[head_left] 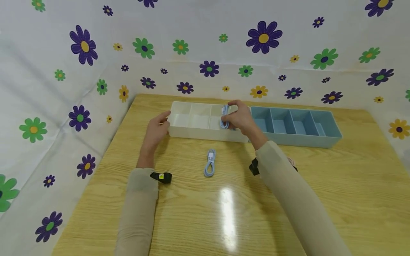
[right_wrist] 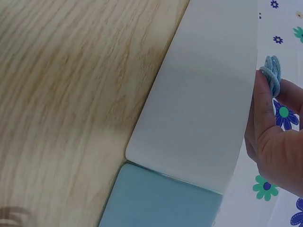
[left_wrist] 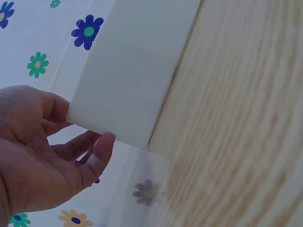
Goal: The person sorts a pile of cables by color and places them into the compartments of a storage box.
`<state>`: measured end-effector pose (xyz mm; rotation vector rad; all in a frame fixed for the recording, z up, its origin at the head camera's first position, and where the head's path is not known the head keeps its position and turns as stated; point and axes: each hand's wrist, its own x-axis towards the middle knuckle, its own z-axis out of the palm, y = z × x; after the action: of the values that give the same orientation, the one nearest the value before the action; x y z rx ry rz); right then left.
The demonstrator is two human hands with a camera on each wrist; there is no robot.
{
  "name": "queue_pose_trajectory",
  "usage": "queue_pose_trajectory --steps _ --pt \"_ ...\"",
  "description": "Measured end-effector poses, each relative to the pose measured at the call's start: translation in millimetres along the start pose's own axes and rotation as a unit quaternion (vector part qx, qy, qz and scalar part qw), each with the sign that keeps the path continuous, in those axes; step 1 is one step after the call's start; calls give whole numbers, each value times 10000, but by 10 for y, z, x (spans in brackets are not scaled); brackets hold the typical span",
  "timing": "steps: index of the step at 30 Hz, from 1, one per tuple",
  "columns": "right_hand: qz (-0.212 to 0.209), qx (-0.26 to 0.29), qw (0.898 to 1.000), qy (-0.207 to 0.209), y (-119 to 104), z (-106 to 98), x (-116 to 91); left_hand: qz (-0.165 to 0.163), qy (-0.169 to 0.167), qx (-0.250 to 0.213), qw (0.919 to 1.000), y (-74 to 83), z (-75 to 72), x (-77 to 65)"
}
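My right hand (head_left: 240,118) pinches a coiled light-blue USB cable (head_left: 225,117) over the right part of the white compartment box (head_left: 208,134). In the right wrist view the cable's loops (right_wrist: 271,75) show between thumb and fingers, above the box's rim. My left hand (head_left: 156,131) touches the left end of the white box with its fingers loosely bent; the left wrist view shows fingertips (left_wrist: 106,139) against that end. A second coiled light-blue cable (head_left: 209,163) lies on the table in front of the box. Something bluish in the box's right part is mostly hidden by my right hand.
A blue compartment box (head_left: 298,139) stands against the right end of the white one. Both are near the back edge of the wooden table (head_left: 192,213). Behind them hangs a white cloth (head_left: 211,85) with flowers.
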<state>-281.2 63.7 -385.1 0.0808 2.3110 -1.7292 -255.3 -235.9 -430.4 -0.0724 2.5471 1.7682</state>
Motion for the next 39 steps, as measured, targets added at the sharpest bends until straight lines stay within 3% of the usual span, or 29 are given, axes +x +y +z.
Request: queue_pose_trajectory --steps 9,15,18,22,25,29,33,39 --pt "-480 -638 9968 39 -40 112 78 -69 -23 -138 9999 100 -12 -4" --pt "-774 -1625 9836 121 -45 143 81 13 -86 -85 9999 338 -7 -123" --pt "-848 -1853 9790 76 -34 154 84 11 -73 -38 10000 409 3 -184" --pt "-1001 -2217 9700 33 -25 179 97 -6 -56 -33 10000 391 1 -191" --pt "-1037 -2570 9608 73 -30 222 102 -28 0 -28 10000 240 0 -110" --pt "-853 -2877 9539 59 -45 275 115 -118 18 -60 9999 226 9 -119" --pt "-731 -3031 9501 -94 -55 300 144 -227 20 -156 9996 319 17 -181" --pt "-753 -3220 9435 -192 -56 322 159 -219 94 -179 9996 83 17 -42"
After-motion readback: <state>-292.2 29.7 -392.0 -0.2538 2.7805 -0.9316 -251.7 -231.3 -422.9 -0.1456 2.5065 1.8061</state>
